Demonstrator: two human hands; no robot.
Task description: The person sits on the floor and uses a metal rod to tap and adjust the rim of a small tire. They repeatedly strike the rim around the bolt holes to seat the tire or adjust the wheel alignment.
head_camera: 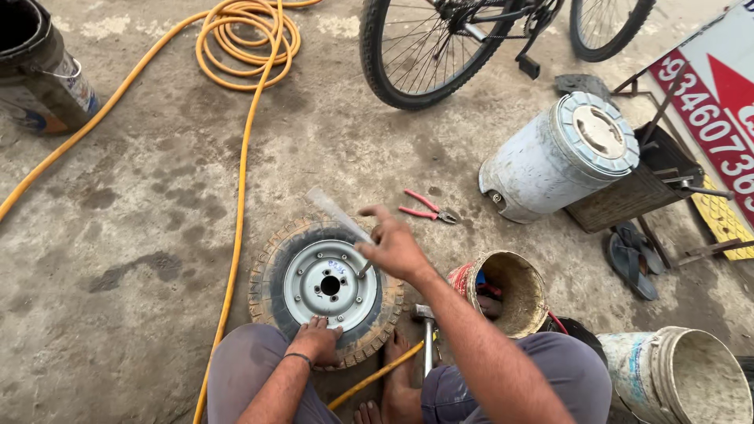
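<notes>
Now I sit on the concrete ground with a small wheel (326,292) lying flat between my knees. My left hand (316,341) presses flat and open on the near edge of the steel rim (314,267) to keep it in place. My right hand (395,247) is closed around a long metal tyre lever (339,213), and its tip goes down at the right side of the rim, where the tyre meets it. As I judge it, the tyre sits on the rim all around, so the levering is only at its beginning. Red pliers (425,206) lie far right, a hammer (426,334) near my foot.
</notes>
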